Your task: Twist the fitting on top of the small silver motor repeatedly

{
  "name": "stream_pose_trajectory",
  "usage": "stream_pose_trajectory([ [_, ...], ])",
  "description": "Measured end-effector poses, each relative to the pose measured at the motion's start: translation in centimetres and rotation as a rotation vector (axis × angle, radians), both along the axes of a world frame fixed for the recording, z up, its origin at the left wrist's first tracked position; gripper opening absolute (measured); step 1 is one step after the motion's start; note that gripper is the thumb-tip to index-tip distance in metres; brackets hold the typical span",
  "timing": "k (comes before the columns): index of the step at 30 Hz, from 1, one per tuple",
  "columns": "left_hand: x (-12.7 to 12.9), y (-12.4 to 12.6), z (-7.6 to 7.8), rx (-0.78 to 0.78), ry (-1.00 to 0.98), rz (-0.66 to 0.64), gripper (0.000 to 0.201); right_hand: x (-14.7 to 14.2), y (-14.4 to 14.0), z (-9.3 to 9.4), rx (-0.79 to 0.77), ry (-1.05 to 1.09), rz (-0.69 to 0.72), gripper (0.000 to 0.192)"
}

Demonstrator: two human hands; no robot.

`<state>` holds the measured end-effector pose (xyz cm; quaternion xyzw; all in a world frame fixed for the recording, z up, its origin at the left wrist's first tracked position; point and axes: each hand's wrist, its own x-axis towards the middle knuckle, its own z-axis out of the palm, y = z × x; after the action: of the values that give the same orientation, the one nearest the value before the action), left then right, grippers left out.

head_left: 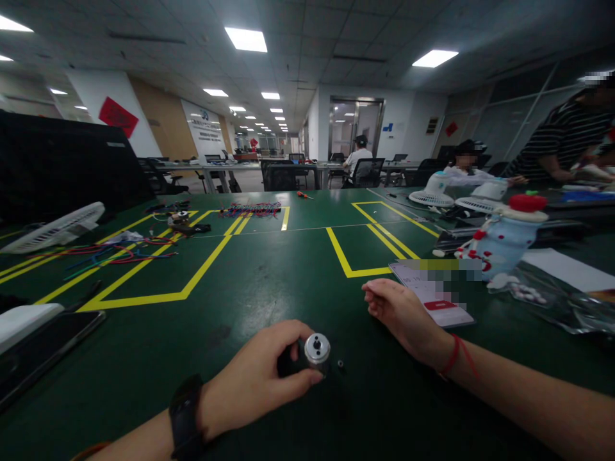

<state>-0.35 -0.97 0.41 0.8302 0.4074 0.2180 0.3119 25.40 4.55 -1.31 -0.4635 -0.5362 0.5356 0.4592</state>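
L hand (257,368): grip clamped on metal cyl (318,349), upright
R hand (401,314): nr phone (439,307), curled; can't tell if grip's holding
Sm part (341,363): on counter (269,275), beside cyl

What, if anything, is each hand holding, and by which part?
The left hand holds the upright metal cylinder around its side. Whether the curled right hand holds anything cannot be told.

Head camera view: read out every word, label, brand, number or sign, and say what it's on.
"00:1", later digits unclear: on the phone.
Wall sign: too blurred to read.
Red wall poster: too blurred to read.
Label on the dark panel: too small to read.
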Motion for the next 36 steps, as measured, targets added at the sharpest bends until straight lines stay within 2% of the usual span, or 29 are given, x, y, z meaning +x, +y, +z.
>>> stream_pose_trajectory([
  [1,0.0,0.0,0.0,0.004,0.002,0.000,0.017,-0.1,-0.2,0.2,0.006,-0.026,0.040,0.025],
  [3,0.0,0.0,0.0,0.008,0.006,0.000,0.016,-0.4,-1.1,0.9,0.093,-0.169,0.216,0.019],
  [5,0.0,-0.1,0.0,0.012,0.002,-0.002,0.016,-0.8,-2.1,1.5,0.286,-0.404,0.426,0.016],
  [7,0.0,0.0,-0.1,0.016,-0.004,-0.006,0.015,-1.2,-2.7,1.8,0.447,-0.574,0.511,0.011],
  [9,0.1,0.0,-0.1,0.018,-0.009,-0.008,0.015,-1.7,-3.0,2.0,0.494,-0.585,0.433,0.005],
  [12,0.2,0.1,-0.1,0.028,-0.002,-0.013,0.016,-2.6,-3.1,2.6,0.551,-0.494,0.280,0.005],
  [14,0.2,0.1,-0.2,0.040,0.005,-0.013,0.016,-3.4,-3.3,3.0,0.614,-0.460,0.249,0.004],
  [16,0.2,0.1,-0.3,0.049,0.014,-0.005,0.017,-4.1,-3.7,3.4,0.644,-0.466,0.276,0.004],
  [19,0.2,0.1,-0.4,0.053,0.030,0.006,0.017,-4.5,-4.1,3.6,0.630,-0.485,0.311,0.006],
  [22,0.2,0.1,-0.3,0.049,0.031,0.005,0.017,-3.7,-3.9,3.6,0.568,-0.438,0.275,0.009],
  [25,0.1,0.0,0.0,0.033,0.022,0.006,0.018,-2.4,-2.8,3.2,0.385,-0.377,0.234,0.019],
  [27,0.1,0.0,0.2,0.022,0.023,0.007,0.018,-1.6,-1.9,2.7,0.249,-0.387,0.262,0.022],
  [29,0.2,0.0,0.3,0.019,0.025,0.004,0.019,-1.3,-1.3,2.2,0.179,-0.423,0.274,0.022],
  [36,0.2,0.0,-0.1,0.030,0.012,0.000,0.019,-1.4,-1.3,1.2,0.277,-0.514,0.311,0.017],
])
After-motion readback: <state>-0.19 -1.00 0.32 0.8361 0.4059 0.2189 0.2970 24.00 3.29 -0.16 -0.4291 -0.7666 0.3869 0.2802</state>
